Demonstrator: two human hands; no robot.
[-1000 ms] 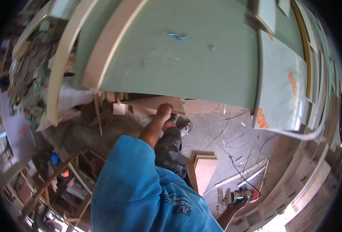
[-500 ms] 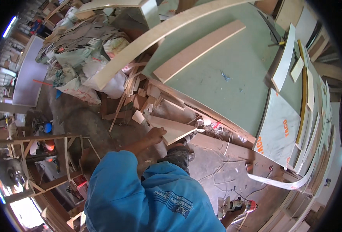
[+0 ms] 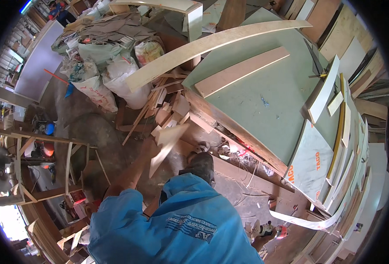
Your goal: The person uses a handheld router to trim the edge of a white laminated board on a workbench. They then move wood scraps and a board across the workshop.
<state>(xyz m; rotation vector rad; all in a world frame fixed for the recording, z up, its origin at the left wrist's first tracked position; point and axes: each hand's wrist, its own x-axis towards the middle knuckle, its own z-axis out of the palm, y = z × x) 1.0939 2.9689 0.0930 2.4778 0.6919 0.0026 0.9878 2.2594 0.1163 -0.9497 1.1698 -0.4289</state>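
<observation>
My left hand (image 3: pixel 149 148) is closed on the edge of a pale wooden board (image 3: pixel 171 140), which is tilted and blurred by motion. That board is above the floor, close to a heap of wood offcuts (image 3: pixel 170 110). Low on the right, my right hand (image 3: pixel 259 242) is wrapped round a hand-held power tool (image 3: pixel 267 230) with a red end. My blue sleeve hides part of that arm, and the tool's exact kind is unclear.
A green-topped worktable (image 3: pixel 251 114) stands ahead, carrying a long curved strip (image 3: pixel 221 40) and a shorter wooden piece (image 3: pixel 243 70). Stuffed sacks (image 3: pixel 124 81) lie at the far left. A wooden frame (image 3: pixel 69 167) stands at left. Cables and strips litter the floor.
My left hand has moved left with the board, which has turned to a steeper tilt. The whole view has shifted slightly. The power tool remains in my right hand.
</observation>
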